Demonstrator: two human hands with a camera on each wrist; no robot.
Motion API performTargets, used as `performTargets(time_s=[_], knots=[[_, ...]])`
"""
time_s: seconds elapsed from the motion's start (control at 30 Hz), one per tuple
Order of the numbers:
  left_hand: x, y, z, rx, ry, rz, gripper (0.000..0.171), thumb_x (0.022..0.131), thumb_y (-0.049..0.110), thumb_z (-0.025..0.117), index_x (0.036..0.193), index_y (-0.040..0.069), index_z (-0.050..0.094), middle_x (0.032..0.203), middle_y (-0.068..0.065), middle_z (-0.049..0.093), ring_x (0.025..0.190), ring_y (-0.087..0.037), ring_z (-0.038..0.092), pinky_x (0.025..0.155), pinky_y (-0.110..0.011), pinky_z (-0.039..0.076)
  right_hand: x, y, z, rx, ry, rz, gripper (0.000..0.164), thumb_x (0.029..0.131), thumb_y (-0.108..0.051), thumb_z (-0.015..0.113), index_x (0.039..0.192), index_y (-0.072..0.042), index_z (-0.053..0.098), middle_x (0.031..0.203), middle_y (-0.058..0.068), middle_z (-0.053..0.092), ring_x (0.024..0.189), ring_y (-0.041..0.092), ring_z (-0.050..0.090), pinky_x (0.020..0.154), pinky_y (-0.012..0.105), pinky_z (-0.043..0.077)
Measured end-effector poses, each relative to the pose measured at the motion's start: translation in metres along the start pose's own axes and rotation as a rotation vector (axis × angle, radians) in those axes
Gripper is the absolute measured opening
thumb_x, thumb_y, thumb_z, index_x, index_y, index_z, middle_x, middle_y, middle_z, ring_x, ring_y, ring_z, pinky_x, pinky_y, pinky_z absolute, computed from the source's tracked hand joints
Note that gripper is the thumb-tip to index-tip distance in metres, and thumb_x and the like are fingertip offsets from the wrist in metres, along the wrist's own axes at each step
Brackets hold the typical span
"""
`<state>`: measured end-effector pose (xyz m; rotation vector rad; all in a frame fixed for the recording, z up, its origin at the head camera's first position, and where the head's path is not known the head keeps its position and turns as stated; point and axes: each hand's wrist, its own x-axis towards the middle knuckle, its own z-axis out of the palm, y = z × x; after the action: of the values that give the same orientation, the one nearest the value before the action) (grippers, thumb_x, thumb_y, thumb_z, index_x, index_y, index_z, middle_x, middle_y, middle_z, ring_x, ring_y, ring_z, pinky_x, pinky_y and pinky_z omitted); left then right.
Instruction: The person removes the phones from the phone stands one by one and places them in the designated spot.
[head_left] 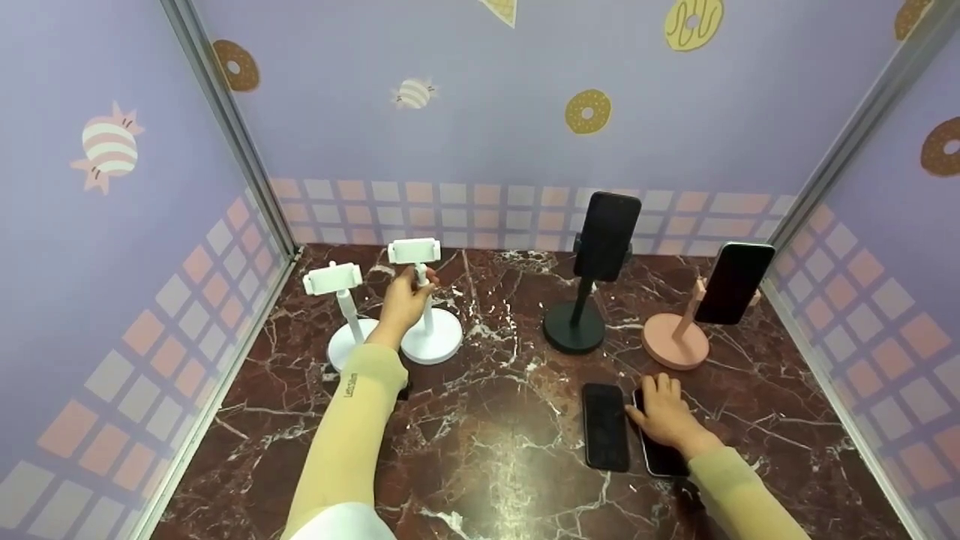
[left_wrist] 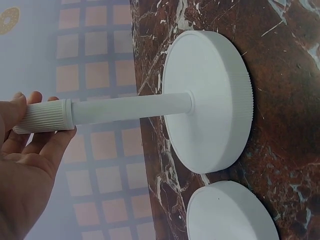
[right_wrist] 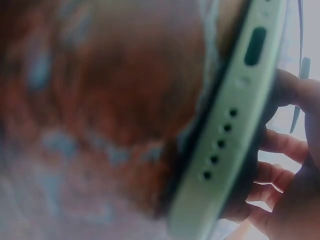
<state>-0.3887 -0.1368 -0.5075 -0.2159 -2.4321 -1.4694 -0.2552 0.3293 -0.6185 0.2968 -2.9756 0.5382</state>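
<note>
your left hand (head_left: 403, 306) was curled round the inner white stand (head_left: 432, 341), while the flat phone (head_left: 661, 460) sat just under your right hand (head_left: 667, 416), long axis pointing away from you, couldn't tell if gripped tbh.

White phone stands (head_left: 433, 339), black stand (head_left: 574, 330), pink stand (head_left: 675, 343), black-screened phones (head_left: 606, 427), maroon tabletop (head_left: 487, 427) veined white, lilac walls (head_left: 480, 150) checked pink and white, pale yellow sleeves (head_left: 345, 442).
</note>
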Motion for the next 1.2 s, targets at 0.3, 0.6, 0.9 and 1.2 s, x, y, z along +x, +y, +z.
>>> performTargets(time_s=[0.3, 0.6, 0.9, 1.2], knots=[[-0.0003, 0.0007, -0.0001, 0.014, 0.006, -0.007, 0.024, 0.095, 0.001, 0.067, 0.118, -0.006, 0.065, 0.114, -0.024, 0.073, 0.112, -0.037, 0.071, 0.104, -0.045, 0.055, -0.0006, 0.0004, -0.0009, -0.014, -0.008, 0.0, 0.043, 0.095, -0.023, 0.072, 0.118, 0.005, 0.048, 0.112, 0.026, 0.042, 0.107, 0.047, 0.04, 0.066, 0.061, 0.048], [-0.0019, 0.002, -0.0003, 0.017, 0.01, 0.002, 0.023, 0.096, 0.001, 0.067, 0.118, -0.006, 0.064, 0.114, -0.023, 0.074, 0.113, -0.036, 0.071, 0.104, -0.045, 0.055, -0.0016, -0.001, -0.0041, -0.022, -0.02, 0.008, 0.038, 0.096, -0.024, 0.071, 0.115, 0.001, 0.05, 0.111, 0.023, 0.043, 0.106, 0.044, 0.041, 0.067, 0.059, 0.048], [-0.0032, 0.0035, 0.0002, 0.01, 0.015, 0.01, 0.026, 0.095, -0.002, 0.067, 0.12, -0.007, 0.063, 0.117, -0.024, 0.072, 0.116, -0.036, 0.07, 0.106, -0.044, 0.054, -0.0003, -0.0007, -0.0041, -0.023, -0.026, 0.022, 0.036, 0.099, -0.028, 0.067, 0.113, 0.0, 0.051, 0.112, 0.023, 0.044, 0.109, 0.046, 0.041, 0.069, 0.064, 0.049], [-0.0053, 0.0002, 0.0018, 0.092, 0.035, 0.001, 0.031, 0.096, 0.005, 0.069, 0.125, -0.004, 0.062, 0.117, -0.021, 0.074, 0.118, -0.036, 0.069, 0.109, -0.047, 0.05, 0.0018, -0.0018, -0.0081, -0.027, -0.056, 0.042, 0.037, 0.101, -0.032, 0.065, 0.116, 0.0, 0.053, 0.112, 0.022, 0.046, 0.11, 0.045, 0.042, 0.074, 0.066, 0.049]])
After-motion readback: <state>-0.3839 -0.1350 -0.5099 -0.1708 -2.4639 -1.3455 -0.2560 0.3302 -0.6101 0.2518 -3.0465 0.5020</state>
